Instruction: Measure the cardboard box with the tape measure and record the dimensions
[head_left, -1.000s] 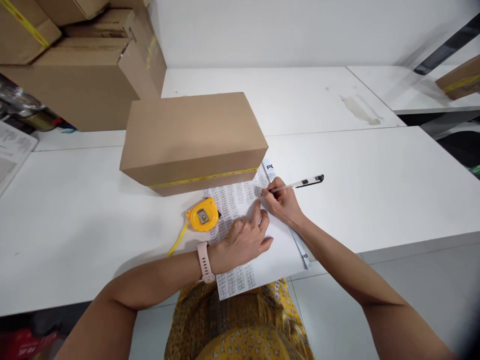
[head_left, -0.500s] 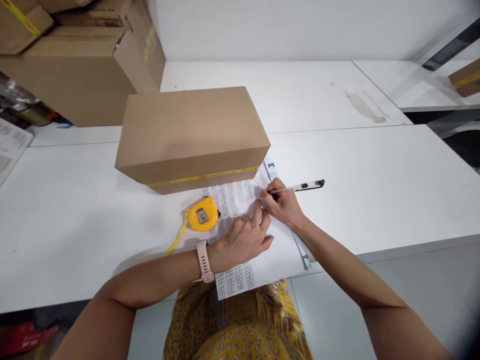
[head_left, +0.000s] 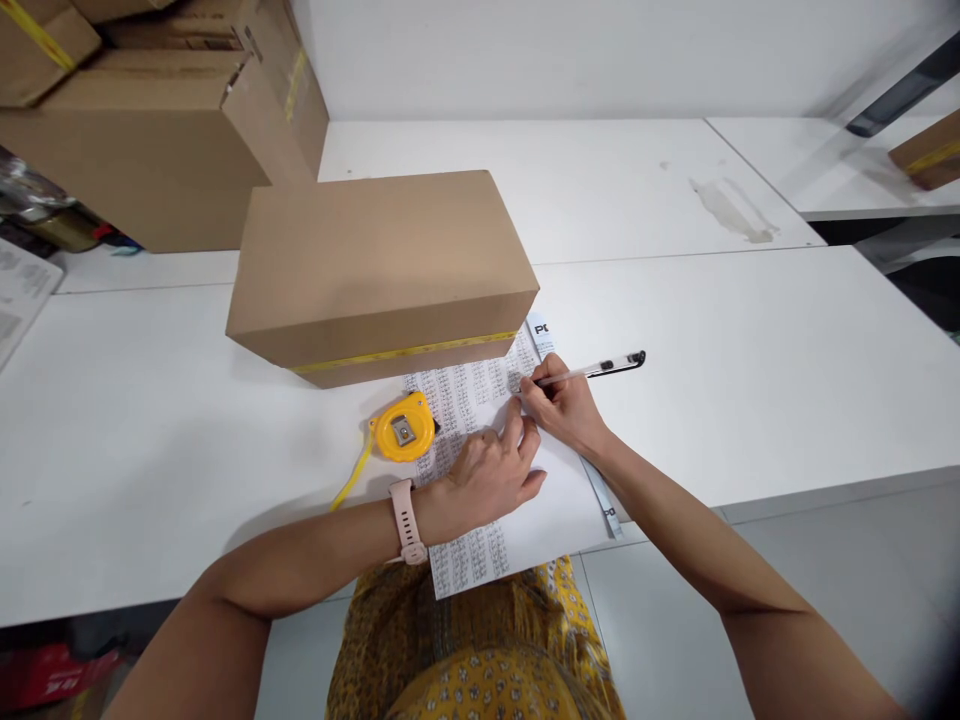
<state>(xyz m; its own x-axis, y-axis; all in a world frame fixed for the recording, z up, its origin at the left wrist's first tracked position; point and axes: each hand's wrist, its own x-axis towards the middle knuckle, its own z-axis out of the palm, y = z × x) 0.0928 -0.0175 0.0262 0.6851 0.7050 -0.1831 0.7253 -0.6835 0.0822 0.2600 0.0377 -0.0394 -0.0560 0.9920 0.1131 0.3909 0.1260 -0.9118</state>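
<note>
White paper (head_left: 562, 500) overhung the worktop's (head_left: 712, 400) near edge; right fingers (head_left: 535, 398) pinched one pen (head_left: 606, 366); left fingers (head_left: 512, 428) rested half-curled, empty.

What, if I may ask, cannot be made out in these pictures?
All in the head view:
Writing on the paper: too small to read.
Paper beneath the left hand: covered by that hand.
Part of the paper's far edge: hidden by the cardboard box.
Where the yellow tape ends: hidden by the left forearm.
Carton at right: cut off by the picture's edge.
</note>
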